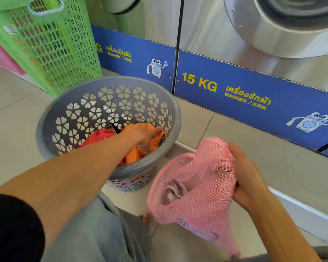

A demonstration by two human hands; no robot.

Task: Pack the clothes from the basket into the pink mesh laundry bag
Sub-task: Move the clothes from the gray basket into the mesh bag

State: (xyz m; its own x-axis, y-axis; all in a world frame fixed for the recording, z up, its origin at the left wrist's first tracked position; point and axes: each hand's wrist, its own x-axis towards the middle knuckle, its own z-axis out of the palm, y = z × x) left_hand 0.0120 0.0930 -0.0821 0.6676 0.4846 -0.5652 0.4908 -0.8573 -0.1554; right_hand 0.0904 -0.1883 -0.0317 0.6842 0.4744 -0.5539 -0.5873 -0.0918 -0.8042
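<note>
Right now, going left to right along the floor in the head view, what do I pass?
Pink basket → green basket → grey basket, where the left hand grips orange clothes → pink mesh laundry bag → right hand holding the bag's edge.

basket mouth: grey basket [45, 118] open on top, left arm reaches in, clothes [134, 156] low inside
bag mouth: pink mesh bag [197, 186] open toward basket
gap basket–bag: narrow floor [187, 118] strip
behind: washer panels [235, 82] block
left: green basket [51, 46] near grey rim
</note>
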